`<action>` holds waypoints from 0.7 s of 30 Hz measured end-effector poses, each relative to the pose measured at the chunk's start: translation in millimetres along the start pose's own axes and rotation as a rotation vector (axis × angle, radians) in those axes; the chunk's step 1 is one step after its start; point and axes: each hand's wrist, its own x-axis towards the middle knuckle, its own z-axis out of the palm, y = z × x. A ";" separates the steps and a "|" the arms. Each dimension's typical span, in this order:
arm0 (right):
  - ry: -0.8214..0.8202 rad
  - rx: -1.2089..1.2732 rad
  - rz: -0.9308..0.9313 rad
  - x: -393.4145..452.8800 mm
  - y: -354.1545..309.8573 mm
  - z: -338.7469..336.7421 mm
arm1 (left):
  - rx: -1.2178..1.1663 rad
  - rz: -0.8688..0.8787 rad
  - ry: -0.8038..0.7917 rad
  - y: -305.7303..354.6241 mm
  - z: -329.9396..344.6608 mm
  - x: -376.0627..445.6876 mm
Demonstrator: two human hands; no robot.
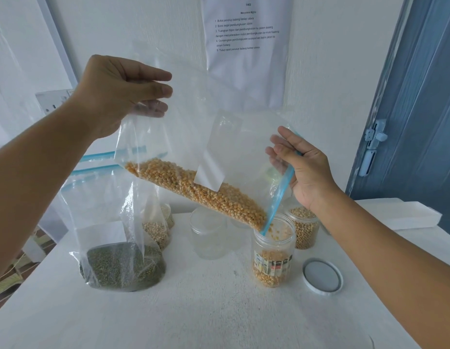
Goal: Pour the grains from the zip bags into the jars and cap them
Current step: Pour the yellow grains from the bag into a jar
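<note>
Zip bag of corn, limp and bottom-heavy, tilted over the open jar at 5 o'clock of frame centre: I would keep my right hand pinching its blue zip mouth and, farther at 10 o'clock, my left hand pinching the base corner.

Looks like a plain room in a home, set up for a recorded chore: white table against a white wall, blue door w/ a latch at right of frame, wall socket at left, printed instruction sheet taped top centre (numbered steps, not English).
</note>
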 end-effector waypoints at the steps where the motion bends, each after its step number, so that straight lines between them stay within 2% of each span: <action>1: 0.000 0.000 0.001 0.0 0.4 0.2 | 0.003 0.000 -0.003 0.0 0.0 0.7; 21: 0.022 0.004 -0.033 5.2 -3.1 1.2 | 0.014 0.017 0.003 1.4 3.2 5.6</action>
